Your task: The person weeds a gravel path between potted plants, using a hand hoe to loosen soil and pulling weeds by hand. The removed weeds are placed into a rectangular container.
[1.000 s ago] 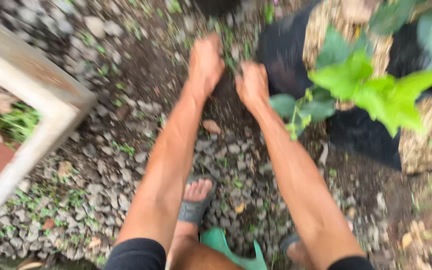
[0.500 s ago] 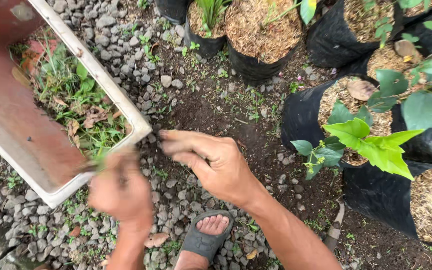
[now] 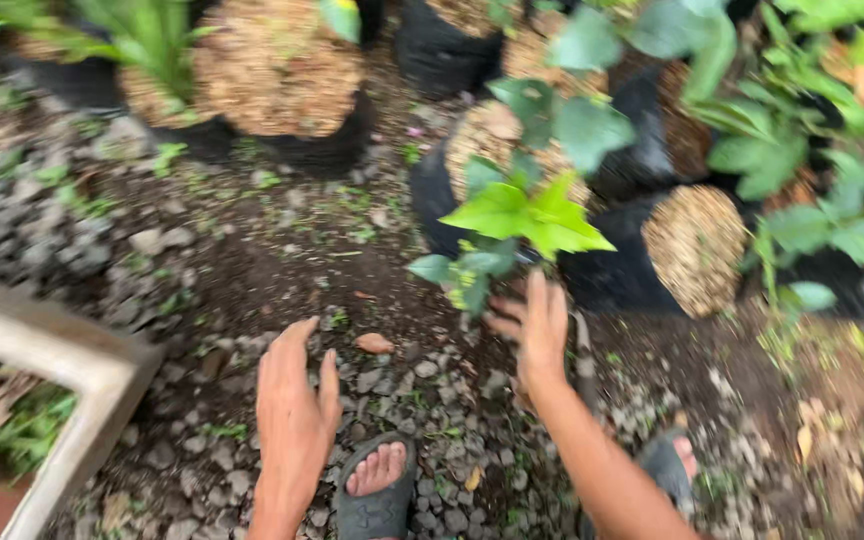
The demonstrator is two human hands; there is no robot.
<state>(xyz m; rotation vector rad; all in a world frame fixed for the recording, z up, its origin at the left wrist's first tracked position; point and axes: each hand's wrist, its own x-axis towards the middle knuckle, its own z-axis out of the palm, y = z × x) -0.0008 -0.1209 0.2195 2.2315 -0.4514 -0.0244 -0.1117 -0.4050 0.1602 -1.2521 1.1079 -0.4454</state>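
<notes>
My left hand (image 3: 294, 415) is stretched out flat over the gravel and dark soil, fingers together, holding nothing. My right hand (image 3: 540, 330) is spread open just below a small plant with bright green leaves (image 3: 527, 215), which grows out of a black grow bag (image 3: 430, 200); its fingers reach toward the lower leaves, and I cannot tell whether they touch. My left foot in a dark sandal (image 3: 377, 485) stands between my forearms. A second sandalled foot (image 3: 674, 460) shows beside the right forearm.
Several black grow bags topped with brown husk (image 3: 687, 245) and leafy plants (image 3: 812, 215) fill the back and right. A pale rectangular planter (image 3: 82, 370) with weeds juts in at lower left. A reddish stone (image 3: 374, 343) lies on the gravel.
The view has swung right, away from the pale planter and toward the grow bags. Both hands have moved forward over the soil, the right one up to the bright green plant.
</notes>
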